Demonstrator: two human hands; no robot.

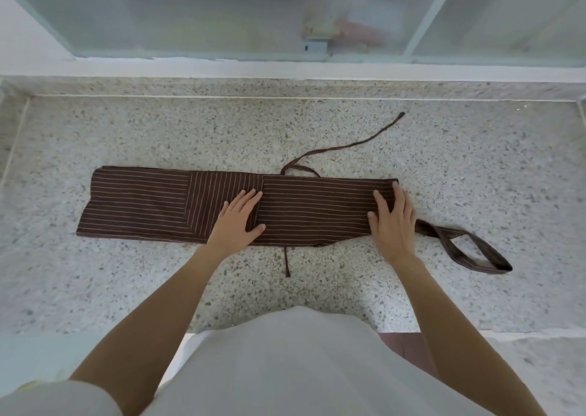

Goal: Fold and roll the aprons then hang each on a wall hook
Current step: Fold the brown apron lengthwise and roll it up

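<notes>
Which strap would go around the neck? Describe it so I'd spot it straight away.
On the speckled stone counter lies a brown striped apron folded into a long band. The neck loop trails off its right end, past the right hand. Unlike the thin tie strings, it is a wide closed ring.

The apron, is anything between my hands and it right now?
Nothing visible: the left hand and right hand both lie flat on the folded apron on the counter.

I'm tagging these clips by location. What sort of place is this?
Probably a home or workplace kitchen or utility counter: a speckled stone worktop below a frosted sliding window, with a striped apron laid flat.
</notes>
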